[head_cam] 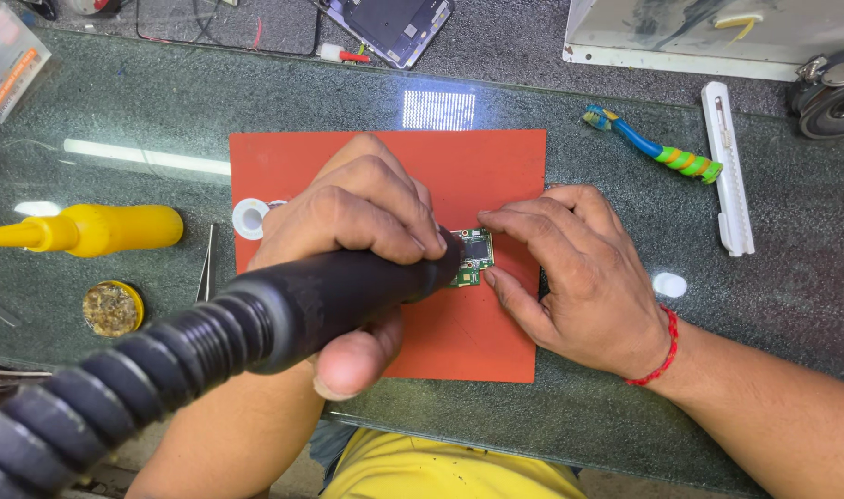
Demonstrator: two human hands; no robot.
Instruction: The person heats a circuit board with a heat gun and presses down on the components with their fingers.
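Head camera looked down on the left hand (362, 217), wrapped around a thick black ribbed-hose hot-air handle (283, 319) aimed at a small green circuit board (474, 254) on the orange rectangular mat (496, 166); the right hand (570, 268) pinned the board's edge with its fingertips, holding nothing; heating seemed underway — steadiness would matter next; a small round yellow tin (113, 308) held brownish, crusted paste.

Yellow squeeze bottle (98, 229), toothbrush (657, 147), tweezers (206, 264), white ring (251, 218), phone (389, 26)

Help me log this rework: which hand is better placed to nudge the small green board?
Probably the right hand: its fingertips already rest at the green board, while the left hand grips the black tool.
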